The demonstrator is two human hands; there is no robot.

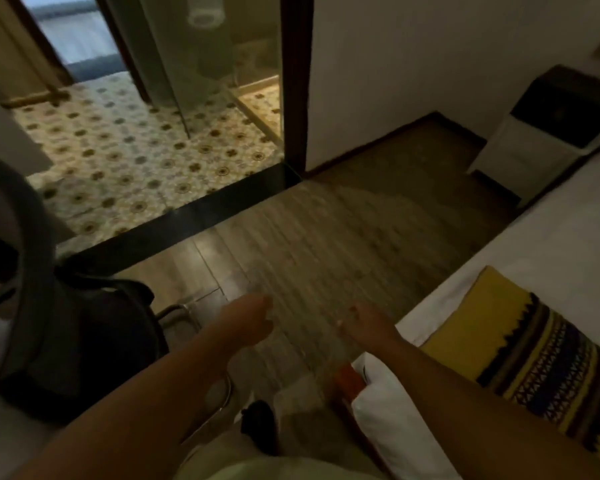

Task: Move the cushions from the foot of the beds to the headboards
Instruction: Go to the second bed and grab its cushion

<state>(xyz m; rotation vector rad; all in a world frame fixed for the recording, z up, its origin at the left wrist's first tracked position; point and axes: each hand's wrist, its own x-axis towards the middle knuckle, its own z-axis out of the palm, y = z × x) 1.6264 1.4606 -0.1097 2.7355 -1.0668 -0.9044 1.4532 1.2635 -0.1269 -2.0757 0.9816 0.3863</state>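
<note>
Now both hands, left (248, 318) & right (369, 323), empty, half-open, near yellow cushion (520, 344).

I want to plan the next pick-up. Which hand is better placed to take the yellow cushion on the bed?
The right hand. It is empty and hovers beside the bed, nearer the yellow cushion. The left hand is farther away, over the floor.

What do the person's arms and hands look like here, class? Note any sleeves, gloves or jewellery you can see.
Both forearms are bare right down to the bottom edge of the picture, so no sleeves show. The left hand and right hand wear no gloves. No watch, bracelet or ring can be made out, though the dim, blurred picture could hide small items.
</note>
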